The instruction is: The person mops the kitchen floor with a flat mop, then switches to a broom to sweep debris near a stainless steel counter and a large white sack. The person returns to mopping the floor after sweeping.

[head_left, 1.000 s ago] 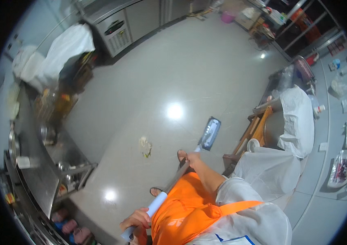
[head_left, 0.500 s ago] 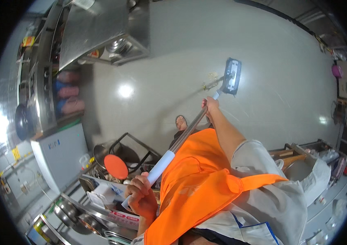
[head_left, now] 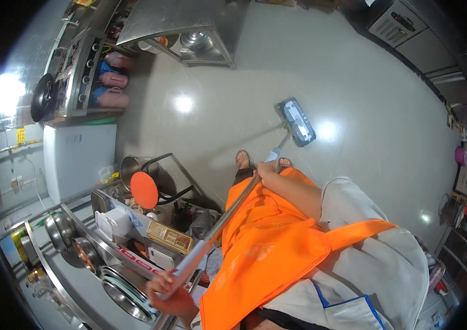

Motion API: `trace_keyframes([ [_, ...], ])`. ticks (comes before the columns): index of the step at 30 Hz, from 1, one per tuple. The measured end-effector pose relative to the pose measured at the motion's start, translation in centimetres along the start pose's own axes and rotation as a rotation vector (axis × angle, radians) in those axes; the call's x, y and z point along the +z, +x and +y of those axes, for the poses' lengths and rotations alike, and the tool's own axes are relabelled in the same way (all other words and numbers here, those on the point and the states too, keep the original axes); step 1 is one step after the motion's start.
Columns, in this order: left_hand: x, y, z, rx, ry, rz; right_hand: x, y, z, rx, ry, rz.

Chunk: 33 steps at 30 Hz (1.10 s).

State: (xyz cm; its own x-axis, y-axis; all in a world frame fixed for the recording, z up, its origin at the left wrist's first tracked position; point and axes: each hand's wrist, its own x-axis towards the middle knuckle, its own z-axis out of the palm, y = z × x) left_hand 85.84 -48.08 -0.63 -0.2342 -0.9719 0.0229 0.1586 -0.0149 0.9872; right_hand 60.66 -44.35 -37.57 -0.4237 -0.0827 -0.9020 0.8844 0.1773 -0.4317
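Note:
A flat mop runs diagonally across my body, its grey rectangular head [head_left: 297,122] flat on the floor beyond my feet. My left hand [head_left: 168,291] is wrapped round the upper end of the handle [head_left: 192,258], at lower left above the crowded shelf. Further down the metal pole, my right hand [head_left: 267,171] grips it in front of my orange apron [head_left: 269,236], just above a pale sleeve near the head. A small yellowish patch shows at the head's left edge, too small to name.
A steel table [head_left: 170,25] stands far left, beside a stove [head_left: 79,82] with pink containers below. Nearer left are a white cabinet [head_left: 79,159], an orange round-seated stool [head_left: 144,190], a large metal pot [head_left: 130,168] and shelves with steel bowls [head_left: 60,231]. Dark equipment [head_left: 409,33] lines the far right.
The mop head has turned and come nearer to my feet. Both hands have drawn back toward the lower left, still on the mop. The view has also shifted.

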Motion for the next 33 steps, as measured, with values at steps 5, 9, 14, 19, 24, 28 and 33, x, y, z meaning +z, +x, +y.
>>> trace_keyframes([
  [5, 1.8, 4.1, 0.2, 0.000, -0.250, -0.242, -2.7, 0.0, -2.7, 0.137, 0.242, -0.024],
  [9, 6.5, 5.4, -1.7, -0.118, -0.370, -0.311, -8.5, 5.3, -3.3, 0.163, 0.110, -0.082],
  [14, 10.7, 3.2, -8.6, -0.209, -0.229, -0.571, -20.1, 11.2, -4.4, -0.100, -0.213, 0.087],
  [19, 10.5, 1.8, -10.7, -0.236, 0.073, -0.732, -27.1, 15.1, -5.5, 0.170, 0.224, 0.191],
  [24, 12.8, 2.3, -7.8, -0.329, -0.173, -0.625, -22.1, 19.3, -1.8, 0.099, -0.167, 0.022],
  [28, 10.7, 4.2, -4.8, -0.174, -0.221, -0.508, -14.4, 15.7, -1.9, 0.082, -0.092, -0.041],
  [33, 5.2, 8.1, -2.5, 0.034, -0.387, -0.337, -7.1, 3.9, -6.8, 0.275, -0.015, -0.186],
])
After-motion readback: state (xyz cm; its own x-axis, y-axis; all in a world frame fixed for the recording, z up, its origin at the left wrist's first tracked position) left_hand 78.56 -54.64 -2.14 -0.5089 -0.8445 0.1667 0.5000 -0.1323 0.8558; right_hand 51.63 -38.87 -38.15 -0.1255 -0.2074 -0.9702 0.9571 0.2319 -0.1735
